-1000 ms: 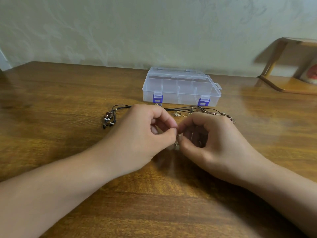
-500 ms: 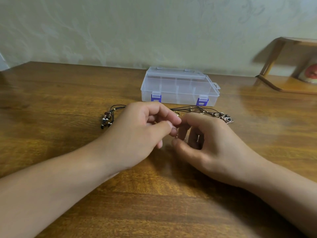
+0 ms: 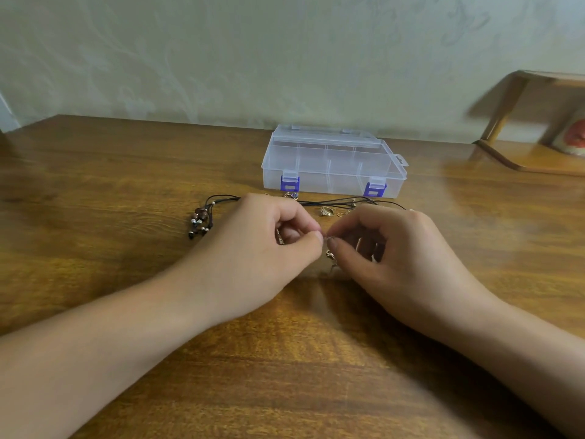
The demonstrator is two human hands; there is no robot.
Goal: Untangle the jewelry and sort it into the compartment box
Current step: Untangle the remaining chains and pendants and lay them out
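A clear plastic compartment box [image 3: 332, 166] with two purple latches sits closed at the far middle of the table. In front of it lies tangled jewelry: a black cord necklace [image 3: 342, 202] with a beaded tassel [image 3: 199, 221] at its left end, and a gold ring [image 3: 326, 211]. My left hand [image 3: 269, 245] and my right hand [image 3: 392, 248] meet fingertip to fingertip just in front of the cords. Both pinch a thin gold chain [image 3: 330, 256] whose clasp end dangles between them. Most of the chain is hidden by my fingers.
The wooden table [image 3: 95, 191] stretches wide on the left and in front of my arms. A wooden stand [image 3: 519, 153] with a picture sits at the back right, against the pale wall.
My hands have drawn slightly apart and the chain's clasp end now hangs in view between the fingertips. The cords and the box lie as before.
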